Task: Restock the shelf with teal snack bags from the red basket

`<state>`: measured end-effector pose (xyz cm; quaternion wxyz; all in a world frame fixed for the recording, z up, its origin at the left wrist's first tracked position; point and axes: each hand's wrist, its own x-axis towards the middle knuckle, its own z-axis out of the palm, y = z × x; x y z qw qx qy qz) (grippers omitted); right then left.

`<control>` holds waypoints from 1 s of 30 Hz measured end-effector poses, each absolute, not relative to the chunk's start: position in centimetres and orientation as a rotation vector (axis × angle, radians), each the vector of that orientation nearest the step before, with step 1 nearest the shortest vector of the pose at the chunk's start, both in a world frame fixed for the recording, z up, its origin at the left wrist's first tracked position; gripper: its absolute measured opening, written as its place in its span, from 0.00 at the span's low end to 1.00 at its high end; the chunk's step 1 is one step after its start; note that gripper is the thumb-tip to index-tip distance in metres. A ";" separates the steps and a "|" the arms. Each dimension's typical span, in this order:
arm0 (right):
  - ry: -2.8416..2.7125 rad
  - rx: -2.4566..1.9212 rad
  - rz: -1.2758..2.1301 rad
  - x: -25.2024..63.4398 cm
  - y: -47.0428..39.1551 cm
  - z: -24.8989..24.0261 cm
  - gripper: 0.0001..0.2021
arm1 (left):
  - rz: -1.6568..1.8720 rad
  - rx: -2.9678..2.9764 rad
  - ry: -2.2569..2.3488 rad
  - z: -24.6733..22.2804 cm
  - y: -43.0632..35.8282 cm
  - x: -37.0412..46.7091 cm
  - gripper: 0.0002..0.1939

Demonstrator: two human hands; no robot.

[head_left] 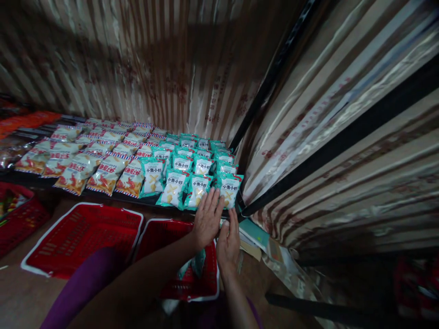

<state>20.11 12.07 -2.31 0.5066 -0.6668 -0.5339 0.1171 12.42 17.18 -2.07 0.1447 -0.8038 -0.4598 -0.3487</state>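
Rows of green and white snack bags point(172, 188) stand on a dark shelf, leaning back in lines. My left hand point(207, 220) lies flat with its fingers stretched over the lower edges of two front bags, holding nothing. Just to its right, my right hand point(228, 244) is held edge-on, its fingers straight and the tips by the bottom of the corner snack bag point(229, 188). Its palm is partly turned from view. Below my wrists, a red basket point(209, 290) with a white rim holds a few green bags point(198, 262), partly hidden by my left forearm.
White and orange snack bags point(107, 170) fill the shelf to the left. A second red basket point(82, 237) sits on the floor beside another at far left. Striped curtain point(171, 59) hangs behind; a black post point(270, 77) rises at the right corner. Flat cardboard point(254, 232) lies below.
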 end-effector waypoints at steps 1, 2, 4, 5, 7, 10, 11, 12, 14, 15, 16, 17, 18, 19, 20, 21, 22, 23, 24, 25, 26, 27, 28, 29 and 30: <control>-1.306 -1.575 0.299 19.8 12.4 -2.2 0.30 | -1.042 -2.266 -1.414 -2.0 17.0 12.0 0.25; -1.326 -1.546 0.318 19.5 12.7 -2.2 0.31 | -1.075 -2.215 -1.505 -1.8 16.8 11.5 0.26; -1.368 -1.511 0.353 18.5 13.6 -2.0 0.31 | -1.117 -2.141 -1.645 -1.7 16.7 10.5 0.27; -1.392 -1.504 0.362 18.0 14.1 -1.8 0.31 | -1.124 -2.127 -1.684 -1.7 16.8 10.0 0.27; -1.455 -1.501 0.343 16.9 15.0 -1.5 0.30 | -1.123 -2.149 -1.692 -2.0 17.2 9.0 0.26; -1.490 -1.517 0.193 16.1 16.0 -1.2 0.29 | -1.141 -2.193 -1.632 -2.9 17.8 8.0 0.25; -1.487 -1.525 0.142 16.1 16.2 -1.2 0.28 | -1.148 -2.207 -1.609 -3.2 18.0 7.8 0.24; -1.487 -1.531 0.100 16.3 16.2 -1.3 0.28 | -1.149 -2.223 -1.587 -3.4 18.0 7.6 0.24; -1.495 -1.541 0.038 17.1 16.3 -1.7 0.27 | -1.141 -2.255 -1.563 -3.7 17.9 7.5 0.24; -1.492 -1.548 0.003 17.6 16.3 -1.9 0.26 | -1.134 -2.271 -1.558 -3.7 17.8 7.5 0.24; -1.472 -1.563 -0.038 18.1 16.3 -2.2 0.26 | -1.130 -2.284 -1.555 -3.8 17.7 7.6 0.24; -1.447 -1.581 -0.078 18.5 16.3 -2.4 0.25 | -1.130 -2.294 -1.556 -3.8 17.6 7.6 0.24; -1.427 -1.599 -0.110 18.9 16.5 -2.5 0.25 | -1.132 -2.303 -1.554 -3.9 17.5 7.7 0.24; -1.414 -1.616 -0.133 19.2 16.6 -2.7 0.25 | -1.137 -2.309 -1.552 -3.9 17.5 7.8 0.24; -1.412 -1.630 -0.143 19.5 16.8 -2.7 0.25 | -1.143 -2.309 -1.554 -4.0 17.5 7.9 0.25; -1.423 -1.638 -0.142 19.7 17.1 -2.8 0.26 | -1.149 -2.304 -1.562 -4.1 17.6 8.0 0.25; -1.431 -1.641 -0.140 19.8 17.3 -2.8 0.27 | -1.154 -2.296 -1.572 -4.2 17.6 8.1 0.25; -1.434 -1.644 -0.144 19.9 17.4 -2.8 0.28 | -1.157 -2.288 -1.583 -4.2 17.7 8.2 0.25; -1.431 -1.648 -0.152 19.9 17.5 -2.8 0.28 | -1.157 -2.281 -1.594 -4.3 17.8 8.3 0.26; -1.428 -1.651 -0.162 19.9 17.6 -2.9 0.28 | -1.155 -2.275 -1.603 -4.3 17.9 8.4 0.26; -1.425 -1.653 -0.172 19.9 17.5 -2.9 0.28 | -1.153 -2.269 -1.612 -4.3 18.0 8.5 0.26; -1.421 -1.652 -0.182 19.8 17.3 -2.9 0.28 | -1.151 -2.262 -1.620 -4.3 18.0 8.6 0.27; -1.416 -1.646 -0.192 19.6 17.1 -3.0 0.28 | -1.150 -2.257 -1.627 -4.4 18.1 8.7 0.27; -1.418 -1.631 -0.198 19.4 16.9 -3.0 0.28 | -1.152 -2.251 -1.636 -4.4 18.1 8.8 0.27; -1.434 -1.607 -0.195 19.1 16.7 -3.1 0.28 | -1.158 -2.247 -1.642 -4.5 18.1 8.9 0.27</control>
